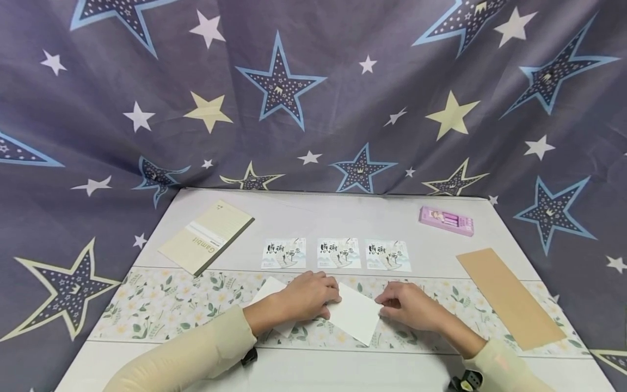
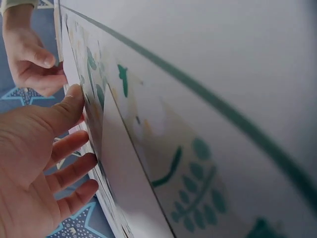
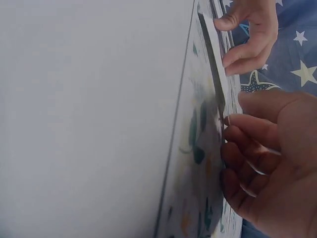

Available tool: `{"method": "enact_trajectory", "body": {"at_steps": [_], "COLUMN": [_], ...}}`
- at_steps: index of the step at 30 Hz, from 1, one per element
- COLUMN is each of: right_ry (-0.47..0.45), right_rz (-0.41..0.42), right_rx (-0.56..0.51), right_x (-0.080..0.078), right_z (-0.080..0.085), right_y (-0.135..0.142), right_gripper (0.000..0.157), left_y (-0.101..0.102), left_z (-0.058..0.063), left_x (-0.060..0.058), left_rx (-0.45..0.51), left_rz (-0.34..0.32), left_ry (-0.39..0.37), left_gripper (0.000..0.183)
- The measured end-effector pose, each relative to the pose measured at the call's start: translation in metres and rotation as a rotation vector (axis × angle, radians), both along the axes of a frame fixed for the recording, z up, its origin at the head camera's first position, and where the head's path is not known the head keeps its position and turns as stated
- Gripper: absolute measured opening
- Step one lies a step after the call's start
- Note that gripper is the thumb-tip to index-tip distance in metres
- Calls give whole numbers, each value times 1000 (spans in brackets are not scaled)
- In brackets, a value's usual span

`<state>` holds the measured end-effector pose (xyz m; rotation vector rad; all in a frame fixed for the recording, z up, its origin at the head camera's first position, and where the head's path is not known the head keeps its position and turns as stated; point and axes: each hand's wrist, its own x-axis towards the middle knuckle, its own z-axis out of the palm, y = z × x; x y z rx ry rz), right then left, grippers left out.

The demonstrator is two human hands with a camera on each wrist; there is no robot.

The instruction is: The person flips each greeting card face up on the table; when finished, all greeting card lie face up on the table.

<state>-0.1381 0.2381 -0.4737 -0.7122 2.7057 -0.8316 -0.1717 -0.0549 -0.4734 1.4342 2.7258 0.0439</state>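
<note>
A white card lies tilted on the floral strip between the hands. My left hand rests over its left end, the fingers slightly spread and touching down. A second white sheet sticks out beneath that hand on its left side. At the card's right corner is my right hand, its fingers loosely bent and touching near the edge, with a gap between thumb and index finger. Three printed cards with black Chinese characters lie in a row just beyond the hands.
A beige notebook marked "Gambit" lies at the back left. A purple box of pens sits at the back right, with a brown paper envelope in front of it. A starry curtain hangs behind the white table.
</note>
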Motion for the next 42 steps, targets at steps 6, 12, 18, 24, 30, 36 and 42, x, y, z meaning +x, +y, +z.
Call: {"method": "enact_trajectory", "body": {"at_steps": [6,12,18,24,30,36,42], "right_ry": [-133,-235,-248,-166,-101,-130,-101], "right_rz": [-37,-71,-197,-198,-148,-139,-130], "right_rx": [-127,-244,-382,-450,-522,-615,-628], "right_x": [2,5,3,1,-3,-7,-6], "right_z": [-1,-2,-2,2,4,2,2], "right_y": [-3,-12,-16,-10,-2,9,18], "right_gripper": [28,43,40,15,15,22,33], "left_y": [0,0,0,-1,2,-1,-2], "left_z": [0,0,0,2,7,15,21], "left_x": [0,0,-1,-6,-10,-11,-17], "left_rx": [14,53,152,272,427,574,639], "left_rz": [19,64,204,284,257,355,368], "left_ry": [-26,-68,-118,-153,-184,-515,-648], "left_gripper": [46,46,46,22,22,14,23]}}
